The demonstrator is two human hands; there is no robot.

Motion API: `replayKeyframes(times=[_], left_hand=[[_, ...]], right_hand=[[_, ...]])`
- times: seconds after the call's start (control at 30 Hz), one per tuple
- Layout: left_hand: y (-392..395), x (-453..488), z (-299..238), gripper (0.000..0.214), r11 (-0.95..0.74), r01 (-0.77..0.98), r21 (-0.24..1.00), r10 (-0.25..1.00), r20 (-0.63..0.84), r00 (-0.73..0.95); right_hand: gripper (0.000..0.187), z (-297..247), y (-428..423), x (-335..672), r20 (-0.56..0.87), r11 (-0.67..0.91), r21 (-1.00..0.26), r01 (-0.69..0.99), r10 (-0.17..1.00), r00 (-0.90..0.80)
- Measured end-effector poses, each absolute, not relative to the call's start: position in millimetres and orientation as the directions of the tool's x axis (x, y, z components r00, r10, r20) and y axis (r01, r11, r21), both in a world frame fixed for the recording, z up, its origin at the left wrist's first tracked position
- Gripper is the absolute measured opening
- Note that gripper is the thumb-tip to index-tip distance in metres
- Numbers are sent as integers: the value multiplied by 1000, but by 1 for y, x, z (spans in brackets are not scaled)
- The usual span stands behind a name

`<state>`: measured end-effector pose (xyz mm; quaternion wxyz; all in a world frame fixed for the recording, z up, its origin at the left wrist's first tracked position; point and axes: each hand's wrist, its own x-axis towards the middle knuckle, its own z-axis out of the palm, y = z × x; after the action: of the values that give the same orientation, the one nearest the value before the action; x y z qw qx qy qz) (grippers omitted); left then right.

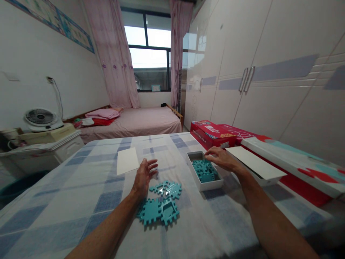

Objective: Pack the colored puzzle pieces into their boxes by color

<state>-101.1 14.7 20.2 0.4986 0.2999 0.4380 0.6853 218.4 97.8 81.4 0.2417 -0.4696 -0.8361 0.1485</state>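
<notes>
My left hand point(145, 175) is held over the cloth with its fingers stretched out and apart, and nothing is in it. Right beside it lie several teal interlocking plastic tiles point(151, 212) with toothed edges, some overlapping; one has a square opening in its middle. My right hand point(221, 158) reaches across the far right corner of a white open box point(208, 186), fingers extended over the rim. Whether its fingertips touch the rim cannot be made out. More teal tiles point(204, 171) are heaped inside that box.
A white card point(127, 160) lies flat at the left. On the right are another white box point(258, 163), a red box point(211, 133) and a long white, red and teal package point(293, 165). A checked cloth point(107, 201) covers the surface; a bed point(145, 120) stands beyond.
</notes>
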Motion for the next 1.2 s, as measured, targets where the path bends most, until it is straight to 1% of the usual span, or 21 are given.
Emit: replayKeyframes(times=[0.07, 0.17, 0.23, 0.27, 0.4, 0.47, 0.6, 0.73, 0.8, 0.87, 0.9, 0.93, 1.0, 1.03, 1.1, 1.17, 1.2], left_hand=[[14, -100, 21, 50, -123, -418, 900, 945, -22, -326], [13, -100, 21, 50, -129, -412, 902, 944, -16, -330], [13, -100, 21, 50, -123, -405, 906, 945, -18, -327], [13, -100, 21, 50, -117, -401, 909, 946, -21, -324], [14, -101, 20, 51, -103, -392, 914, 950, -27, -311], [14, -102, 20, 50, -109, -395, 912, 949, -23, -314], [14, -100, 20, 50, -117, -396, 911, 946, -19, -323], [13, -99, 21, 53, -126, -387, 913, 945, -8, -326], [13, -99, 22, 54, -126, -387, 914, 946, -7, -325], [12, -98, 22, 54, -128, -384, 915, 946, -4, -324], [12, -98, 22, 55, -130, -381, 915, 945, -2, -326], [12, -98, 22, 55, -131, -379, 916, 945, 0, -328], [12, -99, 22, 54, -130, -376, 918, 944, -2, -331], [12, -99, 22, 54, -129, -375, 918, 944, -3, -331], [12, -99, 21, 54, -125, -377, 918, 945, -5, -326], [12, -99, 21, 54, -124, -380, 917, 947, -5, -322], [12, -99, 21, 54, -124, -380, 917, 947, -5, -322]], right_hand=[[28, 82, 96, 225, 191, 534, -440, 722, 841, -506], [33, 76, 98, 229, 117, 525, -422, 739, 840, -530], [33, 66, 103, 224, 131, 527, -440, 727, 838, -529], [30, 60, 106, 220, 167, 531, -456, 714, 839, -517], [16, 40, 118, 202, 373, 532, -519, 669, 845, -383], [13, 37, 122, 197, 425, 523, -553, 648, 847, -320], [13, 45, 120, 196, 492, 499, -609, 617, 847, -201], [19, 57, 115, 200, 532, 461, -682, 568, 845, -47], [24, 62, 113, 202, 518, 439, -755, 487, 855, 33], [30, 67, 111, 205, 469, 413, -832, 371, 880, 71], [32, 69, 109, 207, 434, 397, -858, 325, 899, 49], [34, 71, 107, 208, 398, 382, -873, 304, 917, -9], [34, 74, 103, 209, 339, 381, -853, 356, 924, -176], [32, 75, 101, 209, 325, 403, -813, 421, 913, -246], [27, 76, 98, 207, 340, 477, -684, 552, 878, -338], [25, 76, 95, 206, 361, 548, -558, 623, 837, -412], [24, 76, 94, 205, 348, 569, -517, 639, 822, -450]])
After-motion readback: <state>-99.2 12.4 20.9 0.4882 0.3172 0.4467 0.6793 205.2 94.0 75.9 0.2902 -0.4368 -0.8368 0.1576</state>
